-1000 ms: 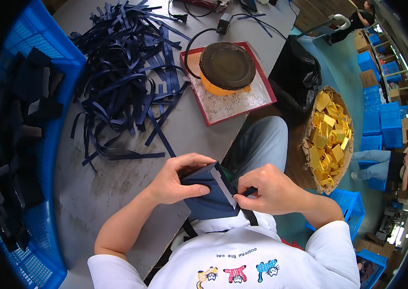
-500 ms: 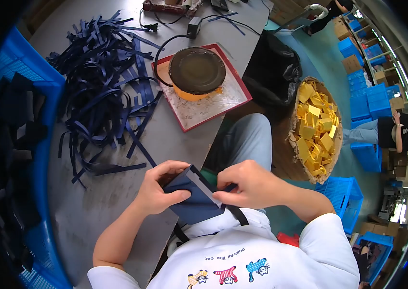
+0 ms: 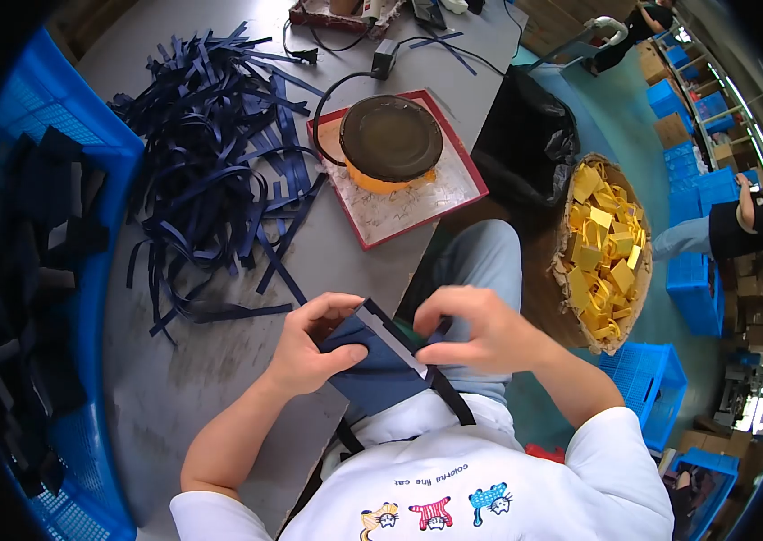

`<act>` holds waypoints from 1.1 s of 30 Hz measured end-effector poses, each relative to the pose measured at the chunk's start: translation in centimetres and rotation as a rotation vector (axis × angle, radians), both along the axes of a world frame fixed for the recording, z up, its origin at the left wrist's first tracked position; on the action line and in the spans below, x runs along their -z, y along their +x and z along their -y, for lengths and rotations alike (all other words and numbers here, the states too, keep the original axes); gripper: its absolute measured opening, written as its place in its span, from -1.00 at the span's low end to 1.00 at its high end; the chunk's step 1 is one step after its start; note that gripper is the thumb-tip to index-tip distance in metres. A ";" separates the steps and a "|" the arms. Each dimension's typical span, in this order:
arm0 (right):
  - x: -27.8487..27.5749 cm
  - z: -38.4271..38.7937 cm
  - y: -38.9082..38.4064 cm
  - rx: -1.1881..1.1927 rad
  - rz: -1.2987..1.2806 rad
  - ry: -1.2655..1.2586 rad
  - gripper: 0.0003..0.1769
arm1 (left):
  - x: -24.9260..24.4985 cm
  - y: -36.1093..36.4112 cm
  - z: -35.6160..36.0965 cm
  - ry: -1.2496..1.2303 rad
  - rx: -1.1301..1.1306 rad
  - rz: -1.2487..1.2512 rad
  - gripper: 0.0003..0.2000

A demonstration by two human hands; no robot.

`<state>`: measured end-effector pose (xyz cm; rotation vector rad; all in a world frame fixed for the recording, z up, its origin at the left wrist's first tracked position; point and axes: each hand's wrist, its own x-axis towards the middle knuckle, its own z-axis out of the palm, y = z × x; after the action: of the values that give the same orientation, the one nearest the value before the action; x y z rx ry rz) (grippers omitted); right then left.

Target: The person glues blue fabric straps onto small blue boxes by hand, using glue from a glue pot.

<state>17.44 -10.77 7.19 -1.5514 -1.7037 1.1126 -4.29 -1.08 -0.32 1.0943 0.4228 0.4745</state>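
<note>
Navy box (image 3: 379, 371) filled my left fingers (image 3: 343, 357); at its three o'clock, I couldn't tell whether my right fingers (image 3: 450, 353) pinched anything

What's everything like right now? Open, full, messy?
Dark blue packet: held, tilted.
Left hand: gripping packet.
Ribbons: loose, tangled.
Tray: stained, pot standing in it.
Blue basket: open, holding dark things.
Cardboard box: open, full of yellow things.
Black bag: open.
Table: smudged.

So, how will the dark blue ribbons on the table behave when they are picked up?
The ribbons will likely be floppy, since many curl and bend. They look thin and flat, so probably light. Strands cross over each other, so lifting one may drag others.
</note>
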 end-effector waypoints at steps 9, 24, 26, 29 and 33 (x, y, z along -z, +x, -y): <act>2.9 3.7 0.3 0.539 -0.486 -0.343 -0.47 | 0.5 0.0 0.2 0.062 -0.062 -0.031 -0.52; 2.2 -0.3 4.7 1.017 -1.136 0.215 -0.85 | 0.8 0.3 0.0 0.145 -0.093 -0.106 -0.51; 1.7 -0.7 5.1 1.049 -1.124 0.228 -0.85 | 0.9 0.3 0.0 0.149 -0.090 -0.132 -0.51; 0.6 -2.4 4.0 1.157 -1.214 0.212 -0.85 | 0.9 0.4 0.0 0.135 -0.086 -0.121 -0.50; 1.9 -2.7 5.9 0.877 -1.264 0.126 -0.81 | 0.8 0.3 -0.2 0.176 -0.061 -0.144 -0.50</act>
<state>23.32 -8.05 5.28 -0.9006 -0.1879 1.0420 -3.99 -0.92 -1.14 1.2934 0.5498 0.4957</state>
